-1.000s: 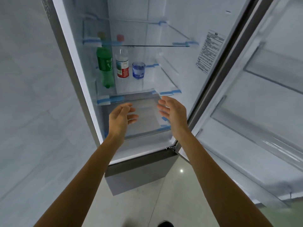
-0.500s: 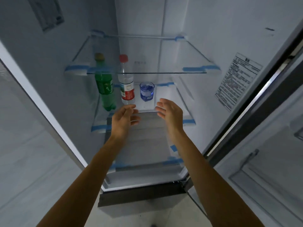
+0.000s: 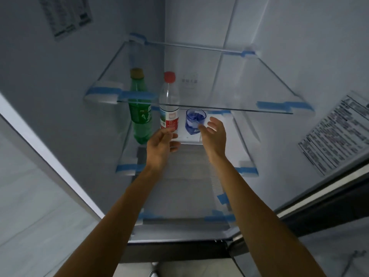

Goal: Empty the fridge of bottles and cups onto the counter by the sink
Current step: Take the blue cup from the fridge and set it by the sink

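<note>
Worn on the head, aimed forward and down into the open fridge (image 3: 199,27) from close in front (straight lines bowed by the wide lens). Set above the upper glass shelf (image 3: 249,82), looking onto its top; single view only.

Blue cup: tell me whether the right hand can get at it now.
Probably yes. The open right hand is right beside the blue cup with nothing between them; the clear bottle stands on the cup's other side.
</note>
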